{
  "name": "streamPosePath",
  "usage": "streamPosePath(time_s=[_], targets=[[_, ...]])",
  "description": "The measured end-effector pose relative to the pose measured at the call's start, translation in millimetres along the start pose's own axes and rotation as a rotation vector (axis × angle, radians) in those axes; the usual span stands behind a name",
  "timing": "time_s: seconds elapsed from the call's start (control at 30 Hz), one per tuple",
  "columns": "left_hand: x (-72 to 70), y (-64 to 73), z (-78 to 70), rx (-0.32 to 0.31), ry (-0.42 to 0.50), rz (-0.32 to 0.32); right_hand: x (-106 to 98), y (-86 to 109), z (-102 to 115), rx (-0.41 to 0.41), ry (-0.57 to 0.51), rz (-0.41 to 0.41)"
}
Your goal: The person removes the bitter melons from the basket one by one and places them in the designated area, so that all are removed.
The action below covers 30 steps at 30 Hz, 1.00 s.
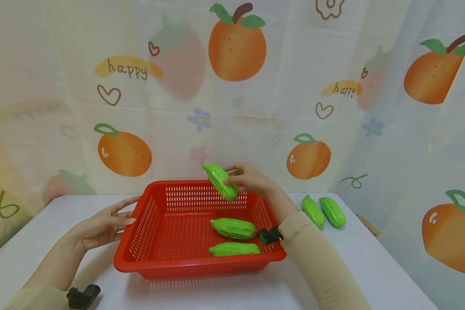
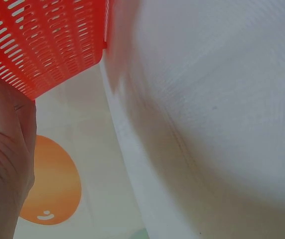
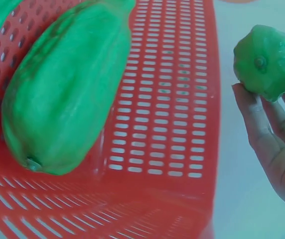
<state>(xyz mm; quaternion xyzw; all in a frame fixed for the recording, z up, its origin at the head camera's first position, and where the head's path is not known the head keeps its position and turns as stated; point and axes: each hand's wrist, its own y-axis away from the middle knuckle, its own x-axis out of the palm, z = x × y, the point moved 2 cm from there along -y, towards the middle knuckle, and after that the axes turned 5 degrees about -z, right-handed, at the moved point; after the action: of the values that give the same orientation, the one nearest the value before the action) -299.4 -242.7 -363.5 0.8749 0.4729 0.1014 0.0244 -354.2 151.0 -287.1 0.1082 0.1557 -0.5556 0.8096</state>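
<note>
My right hand [image 1: 252, 180] pinches a bright green ridged gourd [image 1: 221, 183] above the far right part of the red plastic basket [image 1: 186, 261]. In the right wrist view its lobed end [image 3: 262, 62] faces the camera, with fingers around it. Two similar gourds lie inside the basket at the right, the farther gourd [image 1: 234, 228] and the nearer gourd [image 1: 235, 249]. At the basket's left rim my left hand [image 1: 105, 224] holds on, thumb over the edge. Its other fingertips are partly hidden by the wall in the left wrist view.
Two more green gourds, the left one [image 1: 313, 211] and the right one [image 1: 333, 212], lie on the white table [image 1: 356, 258] right of the basket. A fruit-printed curtain [image 1: 232, 125] hangs behind the table. Something brownish [image 1: 368, 224] shows past the right table edge.
</note>
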Motion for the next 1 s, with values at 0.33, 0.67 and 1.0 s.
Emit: streamPosePath(time_s=[0.33,0.67,1.0], targets=[[1.3,1.0,-1.8,0.006,0.012,-0.002,-4.8,13.7,17.4,-0.066,-0.032,-0.033],[2.7,0.8,-0.7,0.011,0.029,0.019,-13.4,33.9,24.8,-0.097,-0.085,-0.078],[1.5,-0.3,-1.2,0.010,0.023,0.015,-26.8,56.6,33.1,-0.114,-0.072,-0.114]])
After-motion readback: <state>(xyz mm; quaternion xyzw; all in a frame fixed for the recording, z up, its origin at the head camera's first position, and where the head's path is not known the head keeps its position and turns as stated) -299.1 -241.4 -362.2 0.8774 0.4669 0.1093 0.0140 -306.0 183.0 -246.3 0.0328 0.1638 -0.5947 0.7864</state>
